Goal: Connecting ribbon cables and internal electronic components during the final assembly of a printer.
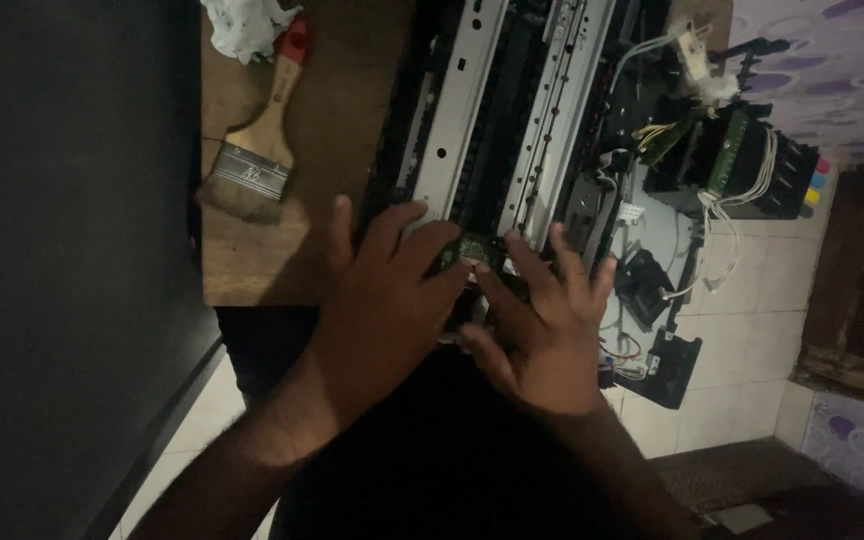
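Both hands meet at the near end of an opened printer [512,110] on the tabletop [342,120]. The left hand [382,300] and right hand [542,330] pinch a small green board [474,248] between their fingertips, fingers spread over the frame's edge. A paintbrush [257,150] lies just left of the printer, below a crumpled cloth [247,25]. Loose black parts [667,350] sit on the tiled floor [752,290].

No packages, signs or screens in view. Only candidate label: a small pale rectangular tag [631,212] on the opened machine's dark frame, right of the metal rails; too dim and small to confirm.
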